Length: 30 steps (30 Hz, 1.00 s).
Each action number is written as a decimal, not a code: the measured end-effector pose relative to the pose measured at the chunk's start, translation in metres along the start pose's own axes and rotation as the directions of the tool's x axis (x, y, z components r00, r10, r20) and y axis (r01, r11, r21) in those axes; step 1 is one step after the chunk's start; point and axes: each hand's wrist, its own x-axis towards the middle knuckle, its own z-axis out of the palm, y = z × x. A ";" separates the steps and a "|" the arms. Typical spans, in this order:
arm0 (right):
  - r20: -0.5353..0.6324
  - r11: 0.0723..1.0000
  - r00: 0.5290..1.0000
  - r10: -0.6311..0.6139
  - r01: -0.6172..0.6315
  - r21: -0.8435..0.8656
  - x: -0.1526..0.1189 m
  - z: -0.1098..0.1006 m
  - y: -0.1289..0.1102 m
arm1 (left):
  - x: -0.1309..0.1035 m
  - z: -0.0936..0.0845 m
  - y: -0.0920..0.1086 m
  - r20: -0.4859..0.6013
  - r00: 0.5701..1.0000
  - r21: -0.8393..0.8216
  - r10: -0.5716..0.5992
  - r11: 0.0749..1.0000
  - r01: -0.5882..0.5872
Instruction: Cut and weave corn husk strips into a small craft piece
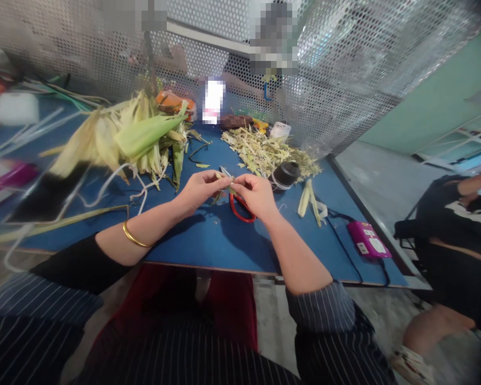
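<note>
Over the middle of the blue table, my left hand point(198, 191) and my right hand point(260, 195) meet, thumbs and fingertips pinched together. Between them is a small strip of corn husk point(217, 199), mostly covered by the fingers. Red-handled scissors point(242, 218) lie on the table just beneath, blades pointing away from me and partly hidden by my right hand. A black cone of thread point(285, 175) rests tilted right beside my right hand. To the left of my hands is a heap of corn husks point(100, 141), pale yellow with a green one on top.
Shredded husk point(260, 152) is piled at the back right. A lit phone point(213, 101) stands against the perforated screen point(208, 61). At right lie loose husk strips point(304, 199) and a magenta packet point(369, 240). A dark tablet-like slab point(50, 195) lies left. A person point(452, 230) sits at far right.
</note>
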 end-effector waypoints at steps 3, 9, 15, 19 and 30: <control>0.007 0.976 0.989 -0.149 0.148 -0.158 0.000 0.000 0.002 | 0.001 -0.002 0.001 -0.036 0.999 0.005 -0.010 1.000 0.010; 0.042 0.874 0.998 -0.052 0.065 -0.482 0.000 -0.014 0.000 | 0.005 -0.008 0.005 -0.125 0.991 -0.044 -0.036 0.999 0.031; 0.212 0.508 0.958 0.194 0.087 -0.857 -0.006 -0.017 -0.002 | 0.012 -0.017 0.005 -0.239 0.968 -0.150 -0.071 0.988 0.036; 0.206 0.494 0.954 0.216 0.074 -0.866 -0.002 -0.014 -0.002 | 0.015 -0.021 0.003 -0.244 0.967 -0.170 -0.075 0.985 0.033; 0.114 0.944 0.984 0.140 -0.167 0.285 0.001 -0.021 -0.007 | 0.023 -0.031 0.003 -0.369 0.929 -0.248 -0.038 0.967 -0.059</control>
